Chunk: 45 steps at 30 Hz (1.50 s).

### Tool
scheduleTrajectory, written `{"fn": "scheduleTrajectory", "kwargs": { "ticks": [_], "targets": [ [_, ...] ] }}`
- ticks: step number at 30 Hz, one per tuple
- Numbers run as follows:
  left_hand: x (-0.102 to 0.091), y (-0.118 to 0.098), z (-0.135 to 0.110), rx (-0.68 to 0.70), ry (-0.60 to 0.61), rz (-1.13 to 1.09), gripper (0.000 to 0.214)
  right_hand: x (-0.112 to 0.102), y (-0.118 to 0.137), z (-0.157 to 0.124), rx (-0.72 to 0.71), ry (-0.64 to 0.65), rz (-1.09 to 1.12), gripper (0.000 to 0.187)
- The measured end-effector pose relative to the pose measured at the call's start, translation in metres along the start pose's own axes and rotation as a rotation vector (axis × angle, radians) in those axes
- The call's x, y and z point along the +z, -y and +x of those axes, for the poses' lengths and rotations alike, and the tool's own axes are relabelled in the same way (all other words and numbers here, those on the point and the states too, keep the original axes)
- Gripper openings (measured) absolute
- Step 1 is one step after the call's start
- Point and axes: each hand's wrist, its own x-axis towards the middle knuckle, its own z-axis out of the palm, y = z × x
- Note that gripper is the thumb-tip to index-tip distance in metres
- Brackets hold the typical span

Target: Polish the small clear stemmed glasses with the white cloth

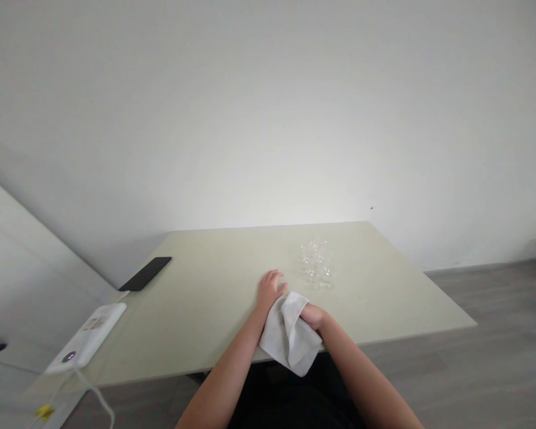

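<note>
My left hand (pixel 270 289) lies on the table near its front edge, fingers stretched out and thumb apart, with nothing held. Just right of it, my right hand (pixel 311 316) grips a light grey cloth (pixel 280 336); its fingers are hidden in the folds. The cloth drapes over the front edge of the table, its lower corner hanging down. Beyond my right hand stands a group of several small clear glasses (pixel 317 265), close together; their exact shape is hard to make out.
The pale greenish table (pixel 214 286) reaches to a white wall (pixel 268 119). On its left edge lie a flat black object (pixel 146 274) and a white power strip (pixel 89 333) with a white cable (pixel 96 390). A white panel (pixel 22 262) rises at the left.
</note>
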Motion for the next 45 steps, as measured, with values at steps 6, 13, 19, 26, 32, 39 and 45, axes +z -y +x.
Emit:
{"fn": "scheduleTrajectory", "kwargs": {
  "ticks": [6,13,19,26,32,39,45],
  "targets": [
    [-0.047,-0.054,0.05,0.166,-0.25,-0.13,0.03,-0.013,-0.017,0.008,0.157,0.099,0.078,0.032],
    [-0.069,-0.111,0.13,0.367,0.148,0.202,0.043,-0.02,-0.027,0.011,0.188,0.069,0.102,0.035],
    [-0.048,-0.116,0.163,0.387,0.436,0.375,0.048,-0.019,-0.026,0.011,0.179,0.084,0.095,0.034],
    [-0.036,-0.11,0.176,0.341,0.441,0.368,0.026,-0.016,-0.021,0.01,0.192,0.092,0.118,0.029],
    [-0.051,-0.08,0.173,0.27,0.339,0.376,0.015,-0.018,-0.024,0.01,0.213,0.087,0.113,0.029],
    [-0.102,-0.013,0.154,0.052,0.199,0.453,0.015,-0.015,-0.021,0.007,0.208,0.058,0.066,0.035],
    [-0.151,0.025,0.125,-0.195,0.178,0.524,0.013,-0.018,-0.022,0.009,0.215,0.076,0.063,0.038]
  ]
}}
